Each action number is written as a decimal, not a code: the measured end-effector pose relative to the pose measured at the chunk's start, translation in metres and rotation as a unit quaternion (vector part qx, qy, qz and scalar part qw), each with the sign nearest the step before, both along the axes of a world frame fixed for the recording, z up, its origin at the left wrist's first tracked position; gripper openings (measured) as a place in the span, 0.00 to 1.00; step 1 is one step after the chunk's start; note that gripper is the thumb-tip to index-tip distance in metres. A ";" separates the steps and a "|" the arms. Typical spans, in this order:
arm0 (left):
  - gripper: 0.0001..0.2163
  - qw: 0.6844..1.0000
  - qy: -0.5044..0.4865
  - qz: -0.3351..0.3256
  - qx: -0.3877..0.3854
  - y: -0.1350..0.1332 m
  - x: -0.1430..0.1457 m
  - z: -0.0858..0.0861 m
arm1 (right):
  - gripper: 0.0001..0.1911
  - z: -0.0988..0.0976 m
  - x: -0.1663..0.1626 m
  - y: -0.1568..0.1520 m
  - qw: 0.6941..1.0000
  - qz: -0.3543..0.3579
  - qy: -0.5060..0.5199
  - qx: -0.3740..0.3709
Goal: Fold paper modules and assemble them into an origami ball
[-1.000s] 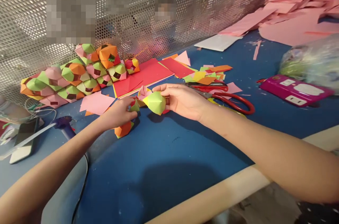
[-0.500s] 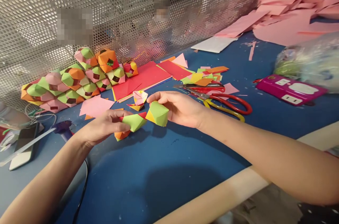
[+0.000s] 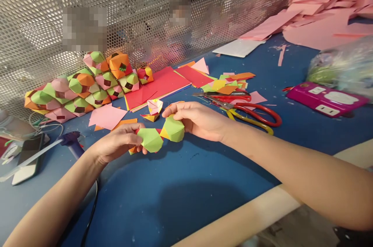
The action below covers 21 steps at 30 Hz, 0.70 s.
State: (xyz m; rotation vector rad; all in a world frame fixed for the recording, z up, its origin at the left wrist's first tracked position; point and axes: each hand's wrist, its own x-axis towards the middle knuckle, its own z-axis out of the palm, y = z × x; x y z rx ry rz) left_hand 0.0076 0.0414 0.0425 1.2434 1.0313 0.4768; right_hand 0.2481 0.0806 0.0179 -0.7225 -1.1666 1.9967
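Above the blue table, my left hand [image 3: 121,142] pinches a green folded-paper piece [image 3: 150,140] with red showing at its edge. My right hand [image 3: 198,120] grips a second green folded-paper piece [image 3: 174,129] with a yellow corner. The two pieces meet, or nearly meet, at their inner corners; whether they are joined I cannot tell. An orange and green folded piece [image 3: 133,149] is partly hidden behind my left hand. Just beyond my hands sits a small white, red and yellow folded-paper unit [image 3: 154,109].
Stacked origami balls [image 3: 83,83] lean by the perforated metal screen [image 3: 140,9]. Red paper sheets [image 3: 160,83], scissors [image 3: 247,112] and paper scraps lie behind my hands. A glue gun [image 3: 71,142] and a phone [image 3: 27,157] are at left, a magenta power strip [image 3: 326,99] at right.
My left hand has turned its green piece so that a broader face shows. The right-hand piece has tilted slightly and both stay held close together. The view has shifted a little.
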 end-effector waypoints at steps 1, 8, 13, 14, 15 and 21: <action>0.06 1.000 -0.003 -0.003 0.000 0.000 0.000 0.000 | 0.09 0.000 0.000 0.000 1.000 0.000 -0.004 0.003; 0.07 1.000 0.003 -0.004 0.003 0.000 0.002 -0.001 | 0.08 0.003 0.000 -0.004 1.000 0.016 0.004 0.005; 0.09 1.000 0.003 0.005 -0.004 -0.003 0.005 0.000 | 0.08 0.000 -0.004 -0.007 0.997 0.059 0.014 -0.045; 0.11 1.000 -0.001 0.012 -0.004 -0.004 0.005 0.000 | 0.09 -0.001 -0.005 -0.007 0.997 0.060 0.020 -0.051; 0.14 1.000 -0.005 0.021 -0.003 -0.005 0.007 0.001 | 0.09 -0.002 -0.005 -0.006 0.997 0.057 0.026 -0.055; 0.18 0.981 -0.053 0.163 0.088 -0.009 0.020 0.000 | 0.10 -0.002 -0.007 -0.001 0.994 -0.033 0.072 -0.076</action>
